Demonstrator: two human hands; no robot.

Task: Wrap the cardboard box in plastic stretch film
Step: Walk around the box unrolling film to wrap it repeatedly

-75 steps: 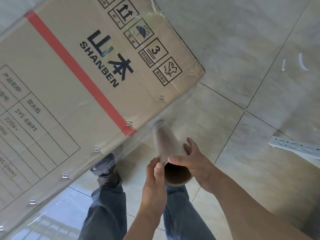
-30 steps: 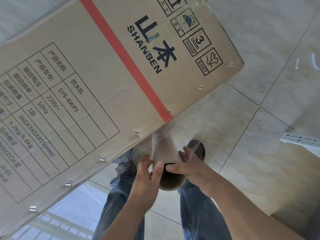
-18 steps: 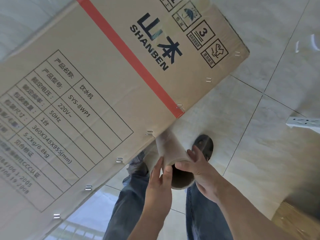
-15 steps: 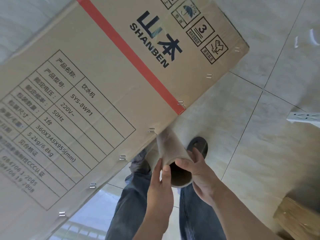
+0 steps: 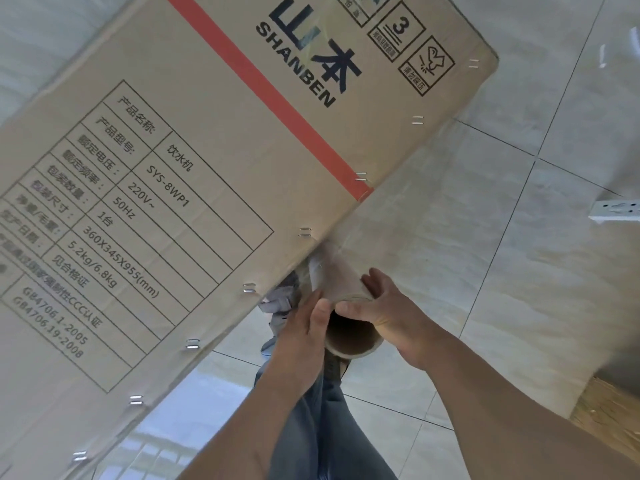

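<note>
While the film roll (image 5: 341,284) is gripped by the left hand (image 5: 304,341) and right hand (image 5: 394,323), film is drawn along the cardboard box (image 5: 207,168) edge. How much is wrapped cannot be told.

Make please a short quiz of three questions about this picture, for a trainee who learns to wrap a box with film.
1. True or false: both hands hold the near end of the film roll.
2. Which edge of the box is the far end of the roll close to?
A. the stapled edge
B. the top flap
C. the edge at the far left
3. Fill in: the stripe across the box is ____.

Key
1. True: the left hand and the right hand grip the open core end from either side.
2. A: the roll points at the edge with the row of staples.
3. Red.
</note>
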